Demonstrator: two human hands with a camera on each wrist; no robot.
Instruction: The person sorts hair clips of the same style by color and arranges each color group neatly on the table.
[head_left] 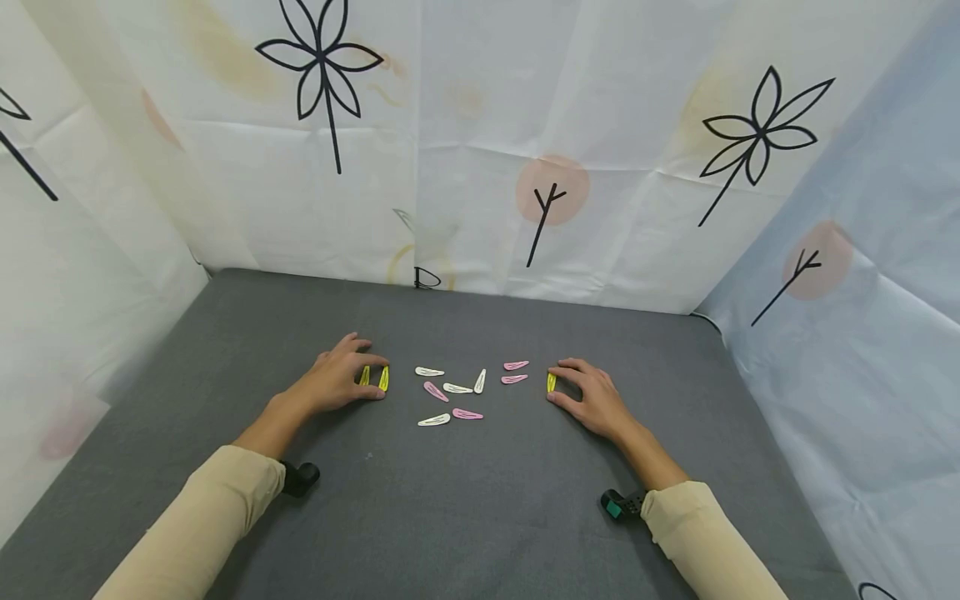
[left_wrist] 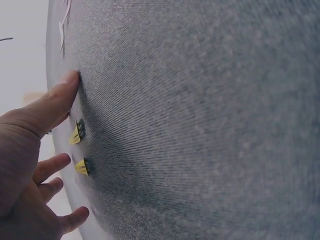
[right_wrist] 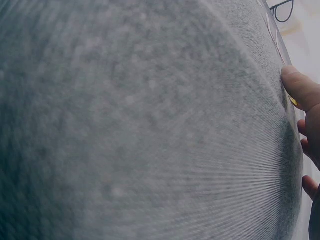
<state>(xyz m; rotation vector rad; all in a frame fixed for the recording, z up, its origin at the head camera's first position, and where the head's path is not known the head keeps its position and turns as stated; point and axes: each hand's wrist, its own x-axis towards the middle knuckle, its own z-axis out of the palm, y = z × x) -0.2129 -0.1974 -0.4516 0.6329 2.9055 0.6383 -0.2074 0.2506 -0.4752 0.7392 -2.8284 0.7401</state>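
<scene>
My left hand [head_left: 337, 379] is low over the grey cloth, its thumb and index finger at the two ends of a yellow hair clip [head_left: 384, 378]. In the left wrist view a gap shows between the thumb [left_wrist: 65, 92] and this yellow clip [left_wrist: 75, 135]. A second yellow hair clip [head_left: 365, 376] lies under the palm side. Over on the right, my right hand [head_left: 592, 398] pinches another yellow hair clip [head_left: 551, 382] lengthwise between thumb and index finger. The right wrist view shows only a bit of that clip [right_wrist: 293, 101] behind the thumb.
Between the hands lie several white hair clips [head_left: 458, 388] and several pink hair clips [head_left: 467, 414], scattered on the grey cloth [head_left: 465, 508]. Hanging white curtains [head_left: 465, 100] with plant drawings enclose the table's back and sides. Black wrist straps [head_left: 300, 479] sit by both cuffs.
</scene>
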